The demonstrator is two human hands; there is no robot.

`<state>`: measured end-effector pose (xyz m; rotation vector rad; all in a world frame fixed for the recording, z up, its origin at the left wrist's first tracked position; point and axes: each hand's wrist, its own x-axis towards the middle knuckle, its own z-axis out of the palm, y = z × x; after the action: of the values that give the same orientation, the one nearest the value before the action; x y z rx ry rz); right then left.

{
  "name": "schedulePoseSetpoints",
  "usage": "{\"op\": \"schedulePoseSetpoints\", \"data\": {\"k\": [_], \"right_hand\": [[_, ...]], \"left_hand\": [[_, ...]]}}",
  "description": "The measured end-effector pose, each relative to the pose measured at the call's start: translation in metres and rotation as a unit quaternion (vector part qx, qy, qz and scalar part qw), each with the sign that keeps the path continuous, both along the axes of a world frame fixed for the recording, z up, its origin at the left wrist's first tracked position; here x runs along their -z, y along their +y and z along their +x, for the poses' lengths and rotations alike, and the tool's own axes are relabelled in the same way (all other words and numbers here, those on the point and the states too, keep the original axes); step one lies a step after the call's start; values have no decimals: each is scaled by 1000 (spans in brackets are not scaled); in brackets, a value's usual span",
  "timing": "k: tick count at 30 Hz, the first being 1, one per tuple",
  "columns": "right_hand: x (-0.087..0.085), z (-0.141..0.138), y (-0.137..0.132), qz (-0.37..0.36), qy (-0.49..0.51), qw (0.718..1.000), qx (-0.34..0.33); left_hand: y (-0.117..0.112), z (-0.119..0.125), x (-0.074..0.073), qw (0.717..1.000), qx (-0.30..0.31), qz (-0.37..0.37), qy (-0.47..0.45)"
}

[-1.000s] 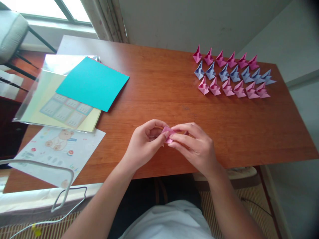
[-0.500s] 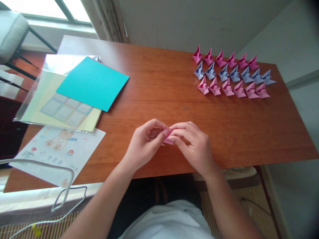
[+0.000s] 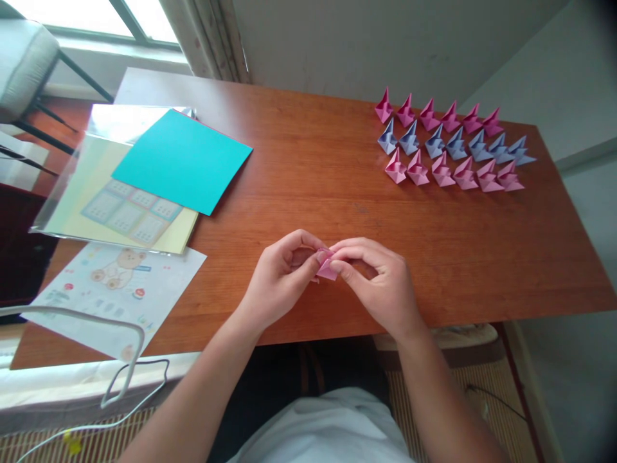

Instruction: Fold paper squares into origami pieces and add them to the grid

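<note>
Pinching paper (image 3: 328, 270), hands (image 3: 281, 278) apparently hover near table edge (image 3: 301, 337).

A reddish-brown wooden tabletop (image 3: 289, 173) spreads beneath and beyond the left hand (image 3: 279, 281) and the right hand (image 3: 380, 280). Well beyond the left hand and further left, daylight comes through a window (image 3: 87, 13) beside a patterned curtain (image 3: 205, 38), near a chair (image 3: 24, 71) with a pale seat and dark legs on a reddish floor (image 3: 48, 125). A grey back wall (image 3: 347, 51) rises ahead of both hands, meeting a side wall (image 3: 540, 77) beyond and right of the right hand
</note>
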<state>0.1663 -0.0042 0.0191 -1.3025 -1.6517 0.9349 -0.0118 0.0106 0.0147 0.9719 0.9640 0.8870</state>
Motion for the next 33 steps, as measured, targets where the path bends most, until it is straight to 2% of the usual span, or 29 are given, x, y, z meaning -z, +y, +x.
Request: {"op": "schedulePoseSetpoints", "data": {"k": [9, 14, 18, 33], "right_hand": [[15, -6, -3, -64, 77, 993, 57], [12, -7, -3, -61, 69, 993, 68], [9, -7, -2, -67, 112, 988, 84], [12, -6, 3, -152, 202, 965, 68]], "left_hand": [[-1, -1, 0, 1000, 0, 24, 13], [0, 2, -2, 1000, -11, 21, 15], [0, 4, 0, 1000, -7, 11, 0], [0, 2, 3, 998, -35, 26, 46]]}}
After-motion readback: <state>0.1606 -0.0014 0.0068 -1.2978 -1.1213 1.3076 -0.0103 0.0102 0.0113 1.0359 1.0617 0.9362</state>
